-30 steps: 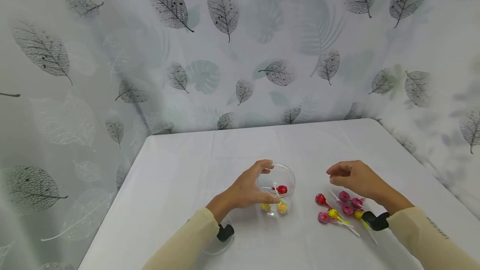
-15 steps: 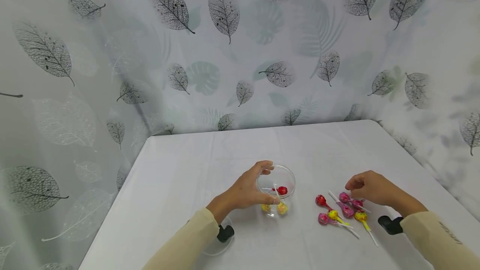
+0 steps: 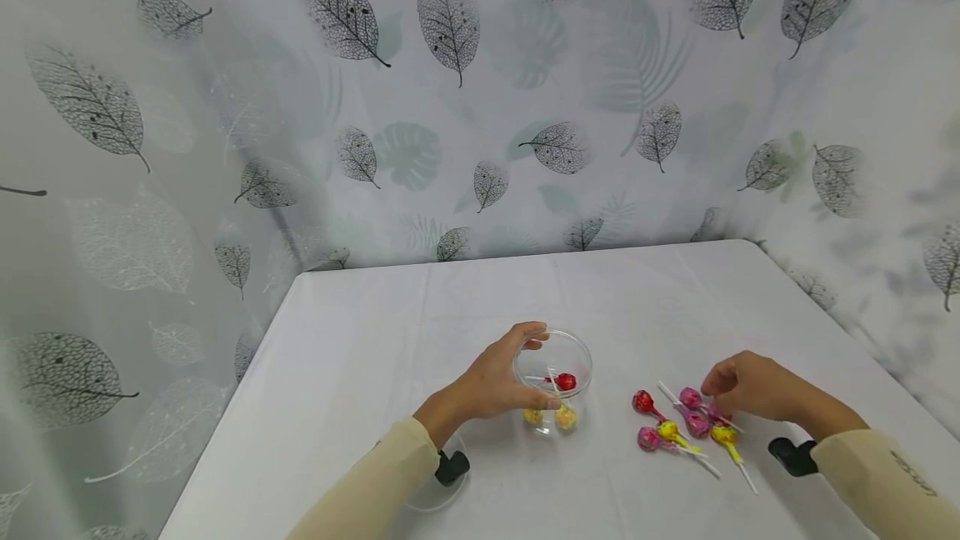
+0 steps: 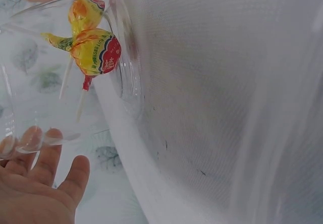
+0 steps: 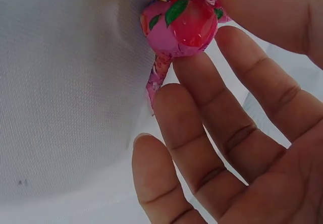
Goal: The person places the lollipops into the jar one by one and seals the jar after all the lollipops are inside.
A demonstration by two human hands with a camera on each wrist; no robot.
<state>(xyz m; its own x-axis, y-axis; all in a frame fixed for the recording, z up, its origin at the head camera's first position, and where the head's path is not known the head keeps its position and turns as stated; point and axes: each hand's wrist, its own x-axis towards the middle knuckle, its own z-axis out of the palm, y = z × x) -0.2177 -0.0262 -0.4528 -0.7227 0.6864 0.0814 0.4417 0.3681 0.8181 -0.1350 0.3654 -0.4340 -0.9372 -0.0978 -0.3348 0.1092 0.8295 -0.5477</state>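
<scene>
While a leaf-print curtain (image 3: 480, 107) fills the backdrop, a white table (image 3: 390, 315) stretches out before it; the left hand (image 3: 495, 377) is wrapped round a clear container (image 3: 577, 348), just beyond a clear disc (image 3: 431, 496) lying by that wrist; over on the other side, the right hand (image 3: 761, 390) is at a loose pile of lollipops (image 3: 697, 424), fingertips up against a pink lollipop (image 5: 181, 30); pinched or merely touched, I can't tell! Inside the container sit a red lollipop (image 3: 567, 382) and two yellow lollipops (image 3: 566, 417), all on white sticks.
</scene>
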